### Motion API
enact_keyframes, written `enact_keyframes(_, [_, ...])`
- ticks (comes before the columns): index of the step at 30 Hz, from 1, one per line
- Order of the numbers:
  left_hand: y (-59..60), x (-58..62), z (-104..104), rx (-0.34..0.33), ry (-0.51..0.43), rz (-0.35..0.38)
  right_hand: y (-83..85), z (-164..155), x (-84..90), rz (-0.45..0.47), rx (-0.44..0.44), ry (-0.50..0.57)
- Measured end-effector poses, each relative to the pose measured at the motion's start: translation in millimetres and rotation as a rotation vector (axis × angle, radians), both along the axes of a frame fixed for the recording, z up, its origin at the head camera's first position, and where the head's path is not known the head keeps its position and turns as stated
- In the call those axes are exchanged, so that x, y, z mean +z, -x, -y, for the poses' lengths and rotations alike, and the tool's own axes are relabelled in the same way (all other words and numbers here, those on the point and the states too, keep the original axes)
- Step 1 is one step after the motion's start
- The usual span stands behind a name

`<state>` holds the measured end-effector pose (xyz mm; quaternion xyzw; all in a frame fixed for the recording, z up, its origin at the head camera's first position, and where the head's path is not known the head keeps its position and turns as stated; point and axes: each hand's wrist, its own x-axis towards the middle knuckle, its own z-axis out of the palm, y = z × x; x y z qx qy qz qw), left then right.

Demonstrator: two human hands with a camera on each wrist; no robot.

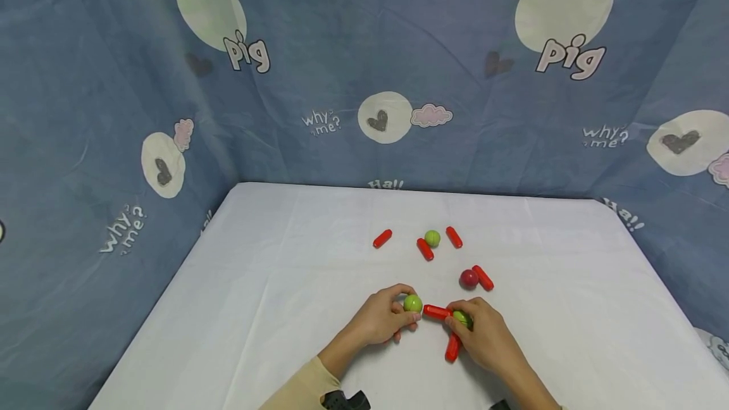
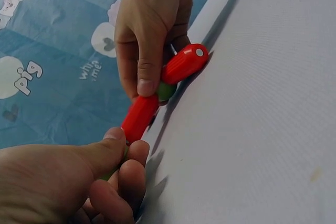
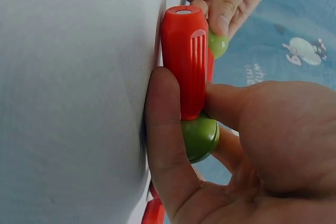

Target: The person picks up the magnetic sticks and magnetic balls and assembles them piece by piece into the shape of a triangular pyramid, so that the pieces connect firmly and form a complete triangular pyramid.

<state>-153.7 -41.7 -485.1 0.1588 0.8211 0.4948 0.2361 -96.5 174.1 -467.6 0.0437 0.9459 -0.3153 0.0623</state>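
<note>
Hands work mid-counter, well clear of the white cloth-covered counter's (image 1: 256, 271) edges: left hand (image 1: 383, 321) pinches a green plastic ball (image 1: 412, 303), right hand (image 1: 484, 337) grips another green ball (image 1: 462, 318), a red plastic rod (image 1: 437, 312) between them.

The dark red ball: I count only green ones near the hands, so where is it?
In the head view the dark red ball lies on the white table, just beyond the right hand, touching a red stick on its right.
</note>
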Motion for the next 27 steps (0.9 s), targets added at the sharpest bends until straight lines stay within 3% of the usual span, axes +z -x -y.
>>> enact_keyframes(27, [-3.0, 2.2, -2.3, -0.013, 0.025, -0.032, -1.0, 0.0, -1.3, -0.040, -0.017, 0.007])
